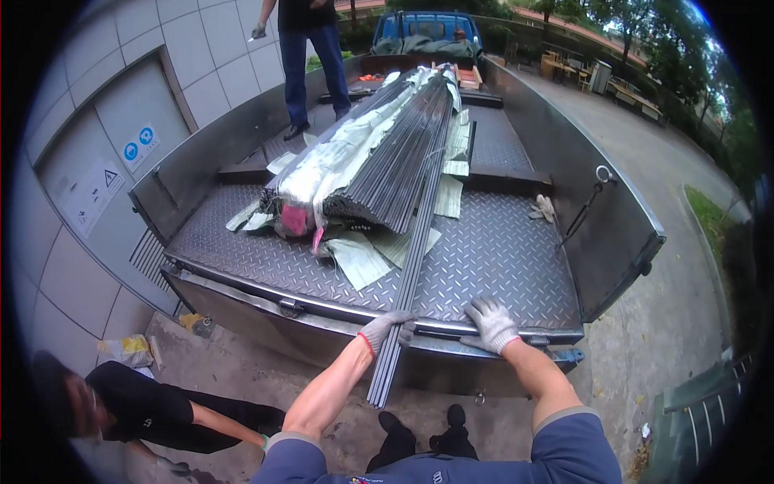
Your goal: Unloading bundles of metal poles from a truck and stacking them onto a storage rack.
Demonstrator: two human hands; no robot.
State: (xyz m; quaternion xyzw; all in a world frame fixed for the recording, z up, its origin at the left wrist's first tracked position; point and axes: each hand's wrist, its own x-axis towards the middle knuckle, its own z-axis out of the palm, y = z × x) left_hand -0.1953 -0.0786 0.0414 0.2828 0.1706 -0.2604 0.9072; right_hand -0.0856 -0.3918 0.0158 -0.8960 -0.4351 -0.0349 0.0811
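Outdoors, beside a grey tiled wall (72,266) with a metal door on the left, a flatbed truck stands with its tailgate toward us, and its checker-plate truck bed (500,258) runs away into the distance. Down the middle of it lies a long bundle of dark steel rods (395,161), partly wrapped in torn silvery sheeting (322,173) with a pink patch at the near end. Scraps of pale wrapping (359,260) lie flat on the plate just in front of the bundle.

A few thin rods (407,290) have been drawn out from the pile and stick past the near edge of the bed, their tips hanging over the ground. The left hand (385,329), in a grey work glove with a red cuff, is clenched around these rods right at the bed's edge. The right hand (490,323), gloved the same way, lies flat with fingers spread on the rim of the bed just to the right of the rods, gripping nothing.

A spare glove (543,208) lies on the plate near the right side wall. At the far end a person in jeans (310,64) stands on the bed. Down at the near left, another person in a black shirt (153,407) crouches on the pavement.
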